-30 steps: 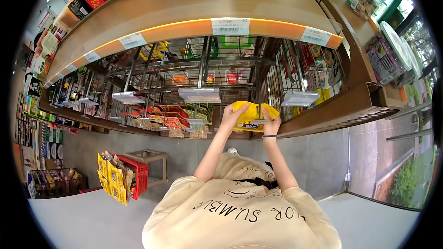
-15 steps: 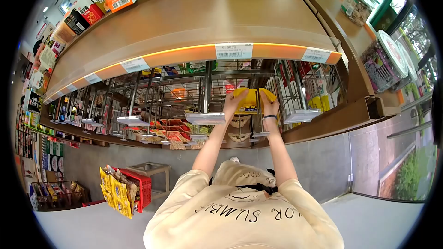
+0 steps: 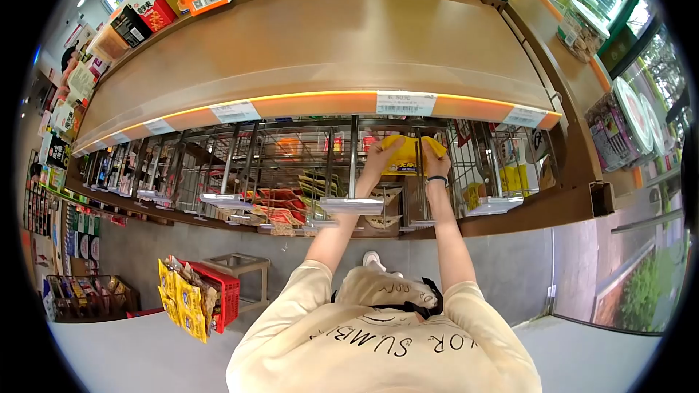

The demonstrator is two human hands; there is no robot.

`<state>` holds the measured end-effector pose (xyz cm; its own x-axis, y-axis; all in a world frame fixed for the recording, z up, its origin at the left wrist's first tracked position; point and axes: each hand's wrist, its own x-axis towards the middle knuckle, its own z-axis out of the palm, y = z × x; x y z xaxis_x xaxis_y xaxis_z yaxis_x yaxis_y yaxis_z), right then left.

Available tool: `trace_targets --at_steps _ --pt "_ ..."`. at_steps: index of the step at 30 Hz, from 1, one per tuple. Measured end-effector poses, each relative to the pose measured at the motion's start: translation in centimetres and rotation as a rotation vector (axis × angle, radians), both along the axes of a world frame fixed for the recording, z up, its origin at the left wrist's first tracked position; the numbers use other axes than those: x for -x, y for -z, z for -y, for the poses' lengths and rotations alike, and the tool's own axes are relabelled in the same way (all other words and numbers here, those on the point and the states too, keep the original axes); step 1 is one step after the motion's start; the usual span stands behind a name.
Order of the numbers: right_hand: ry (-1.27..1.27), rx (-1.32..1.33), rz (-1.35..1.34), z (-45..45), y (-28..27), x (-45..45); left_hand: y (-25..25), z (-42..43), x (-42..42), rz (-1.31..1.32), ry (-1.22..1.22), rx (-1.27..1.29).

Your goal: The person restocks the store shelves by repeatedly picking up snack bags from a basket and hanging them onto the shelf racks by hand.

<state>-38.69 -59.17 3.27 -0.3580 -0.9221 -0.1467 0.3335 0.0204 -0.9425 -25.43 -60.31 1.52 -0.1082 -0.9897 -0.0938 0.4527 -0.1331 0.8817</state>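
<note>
A yellow snack packet [image 3: 405, 151] with dark and white print hangs between both my hands, at the front of the wire display racks. My left hand [image 3: 381, 160] grips its left upper side, fingers closed on the film. On the packet's right side, my right hand [image 3: 436, 163], with a dark band at the wrist, pinches the other edge. A metal hook arm [image 3: 420, 182] passes in front of the packet, close to my right hand. Whether the packet hangs on a hook cannot be made out. Below it, pale brown packets [image 3: 384, 207] sit in the same rack section.
The brown shelf [image 3: 313, 44] with its price-tag strip [image 3: 328, 105] overhangs the racks. Red packets [image 3: 280, 204] hang to the left. A red basket [image 3: 229, 295] holding yellow packets [image 3: 182, 302] stands behind-left beside a stool [image 3: 237, 266]. Plastic tubs [image 3: 619, 124] line the right side.
The shelf and racks sit slightly lower and farther right in view, as the camera has shifted. Both hands still hold the yellow packet, which now appears a little farther back among the hooks.
</note>
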Motion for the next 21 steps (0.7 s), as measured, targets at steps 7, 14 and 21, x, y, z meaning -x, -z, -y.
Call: trace_targets --at_steps 7,14,21 --pt "-0.024 0.163 -0.193 -1.8 2.1 0.0 -0.2 -0.6 0.1 -0.016 -0.014 0.018" --pt "-0.196 0.036 -0.193 -8.6 5.4 -1.0 0.2 -5.4 -0.1 0.125 -0.133 0.105" --pt "-0.919 -0.356 -0.024 -20.4 11.7 2.0 4.8 -16.6 -0.7 -0.308 -0.188 -0.198"
